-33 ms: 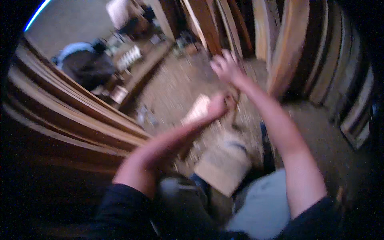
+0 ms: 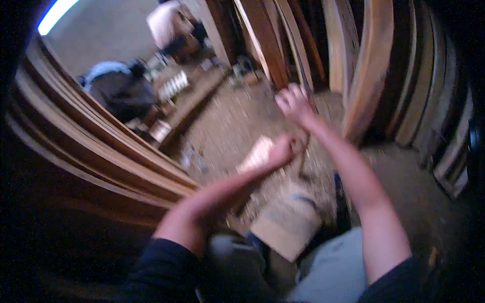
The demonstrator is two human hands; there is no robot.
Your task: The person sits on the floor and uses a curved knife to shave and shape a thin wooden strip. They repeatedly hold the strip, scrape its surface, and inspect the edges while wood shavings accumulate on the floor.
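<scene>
in the head view, the left hand (image 2: 282, 150) is curling beside a bright pale piece (image 2: 255, 155) above the littered floor (image 2: 217, 126). the right hand (image 2: 296, 107) is bending its fingers near upright boards (image 2: 275, 60). a thin brown stick (image 2: 302, 169) is showing just beside the left hand; blur is hiding whether either grip is clenching it. a pale board (image 2: 286, 233) is lying between the knees.

Reddish-brown plank (image 2: 272, 50) (pale-edged)
</scene>
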